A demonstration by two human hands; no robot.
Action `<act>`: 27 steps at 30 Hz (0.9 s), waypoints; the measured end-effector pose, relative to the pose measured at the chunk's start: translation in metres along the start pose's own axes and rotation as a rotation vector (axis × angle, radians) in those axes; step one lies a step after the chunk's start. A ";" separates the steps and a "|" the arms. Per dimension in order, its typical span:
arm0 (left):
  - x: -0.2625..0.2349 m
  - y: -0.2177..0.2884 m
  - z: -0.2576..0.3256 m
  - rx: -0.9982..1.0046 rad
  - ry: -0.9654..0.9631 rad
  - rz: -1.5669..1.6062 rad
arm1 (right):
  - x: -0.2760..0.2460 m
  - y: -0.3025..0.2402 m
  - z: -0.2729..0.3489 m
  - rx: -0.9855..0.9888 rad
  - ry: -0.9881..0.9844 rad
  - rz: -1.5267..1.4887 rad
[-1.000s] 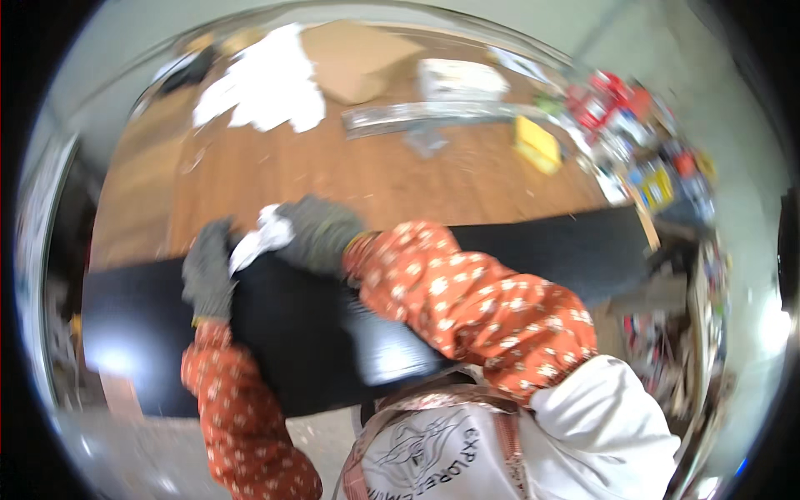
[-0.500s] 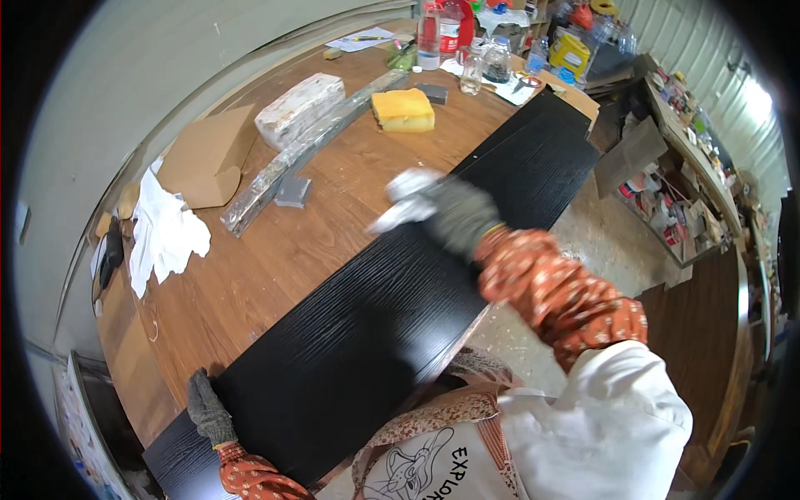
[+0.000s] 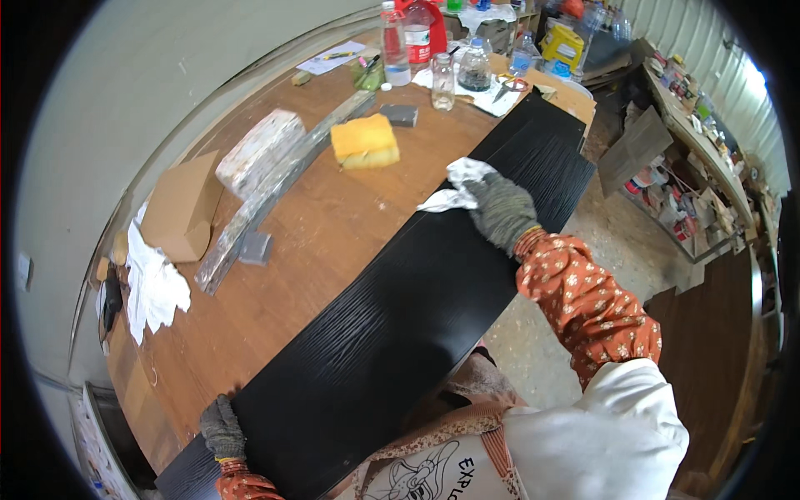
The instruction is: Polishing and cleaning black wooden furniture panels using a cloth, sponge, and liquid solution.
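A long black wood-grain board (image 3: 358, 333) lies diagonally along the near side of the brown table. My right hand (image 3: 502, 212), in a grey knit glove, is closed on a crumpled white cloth (image 3: 454, 193) and presses it on the board's far half. Part of the cloth hangs over the board's table-side edge. At the near-left end, my left hand (image 3: 222, 427), gloved too, holds the board's edge with its fingers together; their undersides are hidden. Both forearms wear orange flowered sleeve covers.
On the table (image 3: 308, 267) lie a yellow sponge (image 3: 365, 142), a metal bar (image 3: 283, 196), a white-wrapped block (image 3: 261, 152), small grey blocks (image 3: 255, 248), cardboard (image 3: 181, 204) and a white rag (image 3: 154, 283). Bottles, a glass jar (image 3: 442, 83) and scissors (image 3: 508, 86) stand or lie farther back.
My right hand has moved right along the board with the white cloth, and its motion blur is gone. The left hand stays at the board's edge. The whole view has shifted slightly.
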State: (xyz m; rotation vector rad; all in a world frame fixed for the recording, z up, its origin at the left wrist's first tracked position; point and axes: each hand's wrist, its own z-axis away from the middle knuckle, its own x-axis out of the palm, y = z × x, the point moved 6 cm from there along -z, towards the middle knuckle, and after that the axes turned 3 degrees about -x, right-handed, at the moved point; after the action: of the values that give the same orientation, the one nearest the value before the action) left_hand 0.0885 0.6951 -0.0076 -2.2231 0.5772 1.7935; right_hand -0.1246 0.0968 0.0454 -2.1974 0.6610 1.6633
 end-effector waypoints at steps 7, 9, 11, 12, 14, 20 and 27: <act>0.012 0.120 -0.045 -0.298 -0.113 0.024 | 0.011 0.039 -0.052 -0.388 0.034 -0.200; -0.003 0.164 -0.041 -0.125 0.133 -0.056 | 0.025 0.091 -0.079 -0.398 0.187 -0.209; -0.007 0.204 -0.018 -0.075 0.206 -0.142 | 0.012 0.139 -0.114 -0.312 0.204 -0.318; -0.011 0.238 0.002 0.002 0.274 -0.199 | 0.031 0.184 -0.127 -0.113 0.084 -0.181; -0.031 0.317 0.020 -0.057 0.152 -0.028 | 0.032 0.233 -0.139 -0.207 0.124 -0.171; -0.015 0.418 0.088 -0.231 0.182 0.009 | 0.063 0.273 -0.149 -0.444 0.031 -0.221; -0.026 0.404 0.117 -0.214 0.306 -0.021 | 0.054 0.268 -0.090 -0.542 0.027 -0.296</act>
State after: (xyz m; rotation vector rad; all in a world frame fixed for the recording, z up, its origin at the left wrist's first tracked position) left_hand -0.1957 0.3851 0.0194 -2.6641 0.4309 1.5802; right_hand -0.1816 -0.1851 0.0279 -2.5148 -0.1386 1.7997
